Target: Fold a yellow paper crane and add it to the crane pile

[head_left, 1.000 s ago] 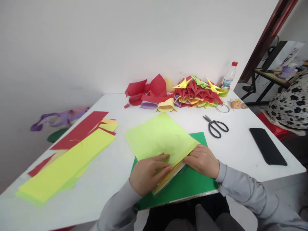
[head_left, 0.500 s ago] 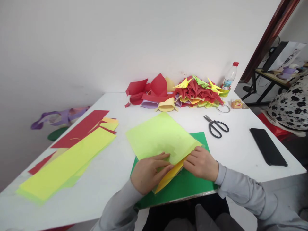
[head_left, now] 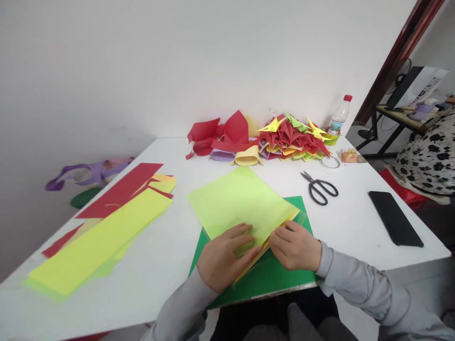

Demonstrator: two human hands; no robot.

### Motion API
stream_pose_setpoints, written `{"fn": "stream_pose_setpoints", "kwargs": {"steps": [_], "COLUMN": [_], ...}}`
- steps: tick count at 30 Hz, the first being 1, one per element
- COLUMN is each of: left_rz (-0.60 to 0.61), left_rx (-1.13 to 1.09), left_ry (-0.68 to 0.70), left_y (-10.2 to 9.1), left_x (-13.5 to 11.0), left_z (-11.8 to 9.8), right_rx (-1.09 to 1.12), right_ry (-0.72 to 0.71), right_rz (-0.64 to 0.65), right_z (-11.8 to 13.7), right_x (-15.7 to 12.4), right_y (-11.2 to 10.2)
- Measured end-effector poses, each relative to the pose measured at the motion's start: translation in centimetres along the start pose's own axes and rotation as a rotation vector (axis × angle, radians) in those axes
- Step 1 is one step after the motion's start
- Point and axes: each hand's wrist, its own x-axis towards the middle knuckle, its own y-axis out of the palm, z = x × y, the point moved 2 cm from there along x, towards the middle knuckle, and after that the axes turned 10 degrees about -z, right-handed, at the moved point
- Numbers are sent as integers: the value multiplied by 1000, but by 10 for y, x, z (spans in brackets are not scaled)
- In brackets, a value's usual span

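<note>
A lime-green paper sheet (head_left: 239,201) lies on top of a stack with yellow-orange sheets beneath, resting partly on a green cutting mat (head_left: 273,274) at the table's near edge. My left hand (head_left: 223,255) lies on the stack's near corner, its fingers pinching the lime sheet's edge. My right hand (head_left: 293,246) presses its curled fingertips against the stack's right near edge, where the yellow sheet shows.
Long lime, yellow and red paper strips (head_left: 103,232) lie at the left. Folded paper shapes (head_left: 263,137) are piled at the back by a water bottle (head_left: 339,115). Black scissors (head_left: 318,186), a tape ring (head_left: 329,161) and a black phone (head_left: 395,217) lie at the right. A person in a floral garment (head_left: 428,156) sits beyond.
The lifted yellow sheets have been pressed back down under the lime sheet. Both hands shifted slightly right, and the green mat turned a little.
</note>
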Motion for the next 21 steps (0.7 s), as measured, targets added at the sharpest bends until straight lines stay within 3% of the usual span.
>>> {"fn": "stream_pose_setpoints", "kwargs": {"steps": [4,9,21], "left_rz": [-44,3,-25], "left_rx": [-34,-97,33], "left_ry": [160,99,294], "left_y": [-7,-8,11], "left_x": [0,-1,-6], "left_z": [-10,-15,-10], "right_rx": [3,33,49], "right_ry": [13,17,120], "right_rz": [-22,-42,61], "right_z": [-1,-2,-10], "right_x": [-3,-6,-9], "right_y": [-2,-4,6]}}
